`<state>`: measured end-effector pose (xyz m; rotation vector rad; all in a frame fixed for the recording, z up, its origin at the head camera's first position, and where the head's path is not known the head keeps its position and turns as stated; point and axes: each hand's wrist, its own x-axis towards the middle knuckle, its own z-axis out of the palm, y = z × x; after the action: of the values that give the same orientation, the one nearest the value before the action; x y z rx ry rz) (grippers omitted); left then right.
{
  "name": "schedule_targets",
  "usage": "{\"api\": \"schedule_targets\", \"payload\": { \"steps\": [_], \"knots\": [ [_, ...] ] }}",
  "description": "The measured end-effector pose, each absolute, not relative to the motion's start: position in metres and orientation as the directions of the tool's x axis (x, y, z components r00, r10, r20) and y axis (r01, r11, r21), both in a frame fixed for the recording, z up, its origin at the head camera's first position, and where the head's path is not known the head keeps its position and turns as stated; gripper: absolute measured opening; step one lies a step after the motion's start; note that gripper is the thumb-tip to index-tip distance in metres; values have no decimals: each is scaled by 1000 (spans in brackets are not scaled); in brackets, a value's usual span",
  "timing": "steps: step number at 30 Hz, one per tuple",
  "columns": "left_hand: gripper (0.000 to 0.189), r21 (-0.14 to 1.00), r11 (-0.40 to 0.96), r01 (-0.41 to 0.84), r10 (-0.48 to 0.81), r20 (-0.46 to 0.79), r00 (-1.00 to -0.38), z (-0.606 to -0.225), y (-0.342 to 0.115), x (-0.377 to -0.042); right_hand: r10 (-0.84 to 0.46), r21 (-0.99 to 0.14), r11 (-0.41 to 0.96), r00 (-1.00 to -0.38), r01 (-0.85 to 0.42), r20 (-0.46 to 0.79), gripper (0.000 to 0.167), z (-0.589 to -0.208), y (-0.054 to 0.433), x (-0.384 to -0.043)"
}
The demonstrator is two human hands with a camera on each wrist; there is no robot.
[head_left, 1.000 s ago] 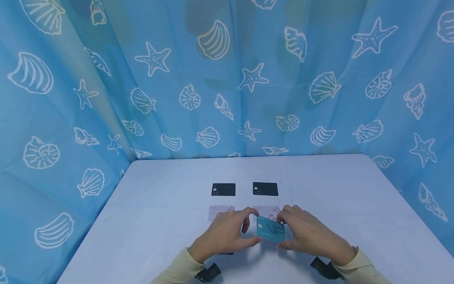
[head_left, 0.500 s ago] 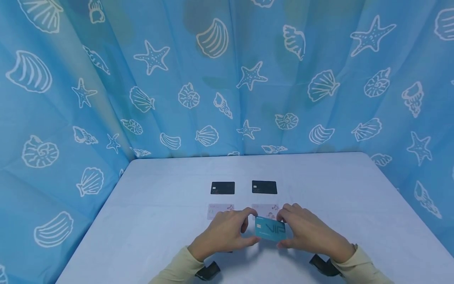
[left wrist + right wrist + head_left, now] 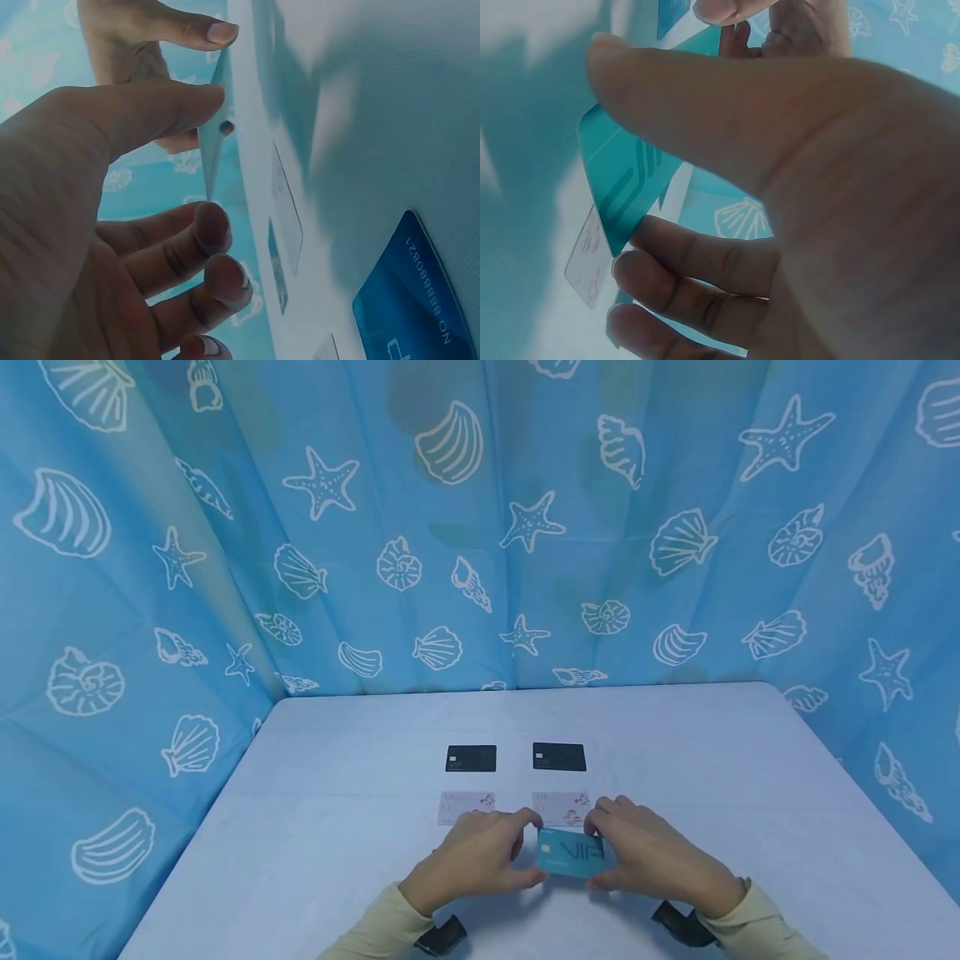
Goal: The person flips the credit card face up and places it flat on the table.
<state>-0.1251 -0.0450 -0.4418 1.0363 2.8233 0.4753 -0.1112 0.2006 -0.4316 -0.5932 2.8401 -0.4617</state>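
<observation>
A teal card (image 3: 570, 853) with large VIP lettering and a chip is held tilted low over the table between both hands. My left hand (image 3: 480, 856) pinches its left end between thumb and forefinger; the other fingers curl loosely below in the left wrist view. At the opposite end, my right hand (image 3: 648, 852) grips it with the thumb on the lettered side, as the right wrist view shows. A blue numbered card (image 3: 412, 292) lies on the table near the left hand, hidden under that hand in the head view.
Two pale pink cards, a left one (image 3: 467, 807) and a right one (image 3: 561, 807), lie just beyond the hands. Behind them are two black VIP cards, left (image 3: 471, 758) and right (image 3: 559, 757). A blue shell-print curtain (image 3: 480, 527) hangs behind the white table (image 3: 337, 793).
Both hands have brought the teal card slightly down and toward the body, its printed face levelling out. More of the right pink card shows. The cards on the table stay put.
</observation>
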Motion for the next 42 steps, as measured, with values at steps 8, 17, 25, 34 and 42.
{"api": "schedule_targets", "payload": {
  "steps": [8, 17, 25, 34, 42],
  "knots": [
    [60, 278, 741, 611, 639, -17, -769, -446, -43, -124, -420, -327, 874, -897, -359, -138, 58, -436, 199, -111],
    [61, 271, 750, 603, 636, -43, -771, -450, -42, -125, -407, -321, 884, -898, -341, -167, 60, -438, 197, -113],
    [59, 288, 746, 600, 641, -69, -764, -455, -42, -126, -399, -320, 888, -898, -329, -184, 60, -442, 195, -113],
    [59, 273, 753, 598, 639, -87, -764, -456, -40, -123, -384, -311, 898, -900, -312, -206, 59, -446, 192, -112],
    [60, 261, 773, 578, 620, -118, -776, -458, -38, -122, -386, -306, 898, -900, -315, -205, 58, -448, 191, -112]
  ]
}}
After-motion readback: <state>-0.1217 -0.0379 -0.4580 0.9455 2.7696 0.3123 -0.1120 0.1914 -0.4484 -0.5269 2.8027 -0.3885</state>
